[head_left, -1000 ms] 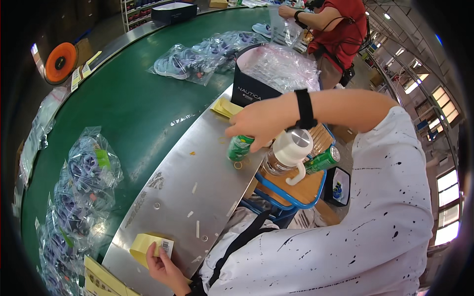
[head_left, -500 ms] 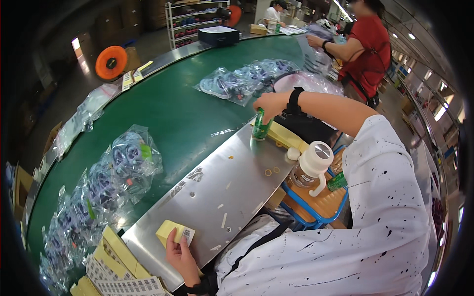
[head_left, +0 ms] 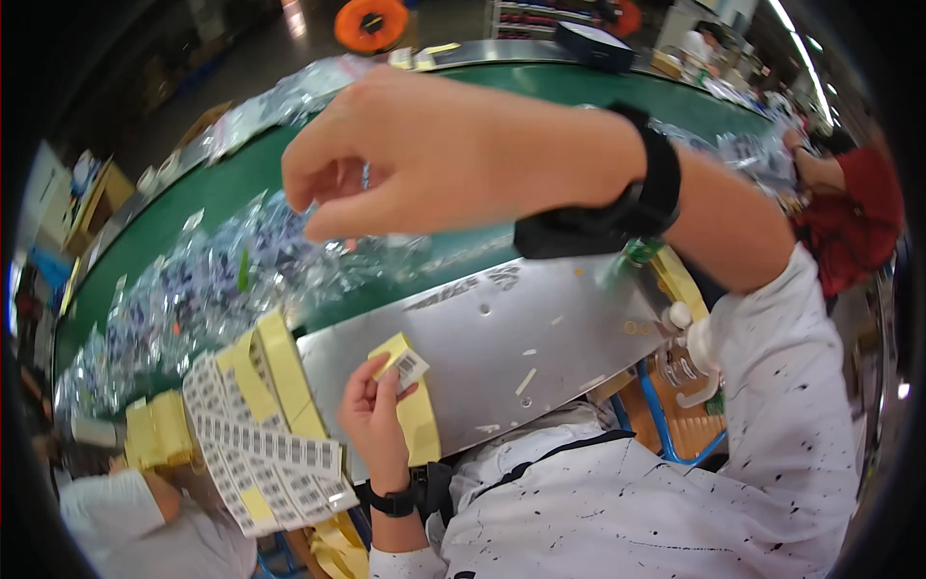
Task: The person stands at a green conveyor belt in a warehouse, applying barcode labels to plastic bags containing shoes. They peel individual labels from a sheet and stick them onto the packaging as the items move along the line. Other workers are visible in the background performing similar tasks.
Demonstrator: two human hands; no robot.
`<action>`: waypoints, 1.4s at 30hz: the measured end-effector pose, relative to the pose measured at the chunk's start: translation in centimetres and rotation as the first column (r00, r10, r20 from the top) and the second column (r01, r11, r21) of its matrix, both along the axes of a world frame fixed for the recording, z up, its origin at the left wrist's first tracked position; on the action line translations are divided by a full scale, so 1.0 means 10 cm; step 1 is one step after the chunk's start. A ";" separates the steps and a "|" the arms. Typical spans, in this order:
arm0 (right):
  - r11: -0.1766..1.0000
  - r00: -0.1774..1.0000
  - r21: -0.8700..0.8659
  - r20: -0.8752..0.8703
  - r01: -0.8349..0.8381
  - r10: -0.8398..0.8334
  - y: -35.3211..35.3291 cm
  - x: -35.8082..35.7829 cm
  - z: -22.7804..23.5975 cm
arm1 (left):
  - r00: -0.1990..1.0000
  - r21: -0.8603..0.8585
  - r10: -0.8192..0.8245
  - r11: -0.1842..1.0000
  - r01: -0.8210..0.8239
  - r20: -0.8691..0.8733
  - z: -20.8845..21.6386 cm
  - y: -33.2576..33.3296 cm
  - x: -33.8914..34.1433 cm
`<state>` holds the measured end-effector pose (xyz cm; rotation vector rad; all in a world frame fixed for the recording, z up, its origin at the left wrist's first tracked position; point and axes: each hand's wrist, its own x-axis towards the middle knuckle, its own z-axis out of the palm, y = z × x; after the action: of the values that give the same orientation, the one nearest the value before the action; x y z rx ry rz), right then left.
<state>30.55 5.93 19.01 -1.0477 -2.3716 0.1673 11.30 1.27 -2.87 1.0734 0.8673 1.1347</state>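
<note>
Right hand (head_left: 410,145) swung off green can (head_left: 638,253) — grip parted; left hand (head_left: 378,417) pinches barcode-labelled yellow paper (head_left: 393,346).

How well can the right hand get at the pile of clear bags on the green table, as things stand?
Probably yes: the right hand looks empty and loosely open, and nothing seems to block its way to the clear bags on the green table.

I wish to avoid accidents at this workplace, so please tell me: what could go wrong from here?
The green can is on the metal table; a careless sweep of the right hand might tip it. The barcode label pinched in the left hand could crease. The loosely overlapping label sheets may slide.
</note>
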 end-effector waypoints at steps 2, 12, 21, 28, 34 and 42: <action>0.996 0.980 -0.064 -0.194 -0.066 0.053 0.06 -0.29 -0.23 | 0.996 0.033 0.079 0.996 -0.081 0.039 0.13 0.01 -0.11; 0.945 0.846 -0.289 -0.532 -0.151 -0.027 -0.10 -0.54 -1.66 | 0.957 0.137 0.227 0.969 -0.204 -0.180 0.28 0.01 -0.42; 0.996 0.880 -0.084 -0.470 0.025 -0.061 -0.10 -0.33 -1.78 | 0.958 0.048 0.199 0.980 -0.193 -0.208 0.26 0.24 -0.15; 0.933 0.789 -0.361 -0.571 0.007 -0.227 -0.03 -0.28 -1.89 | 0.895 0.196 0.206 0.971 -0.137 -0.395 0.24 0.30 -0.08; 0.921 0.755 -0.388 -0.612 -0.028 -0.235 -0.02 -0.20 -1.96 | 0.873 0.196 0.154 0.978 -0.069 -0.463 0.25 0.34 -0.02; 0.992 0.838 -0.106 -0.532 0.076 -0.121 -0.01 -0.14 -1.96 | 0.920 0.039 0.132 0.991 -0.126 -0.368 0.25 0.32 0.06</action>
<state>29.14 5.85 -0.61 -0.9971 -1.8079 0.4603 11.93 4.46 -0.34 1.2819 1.2442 1.0627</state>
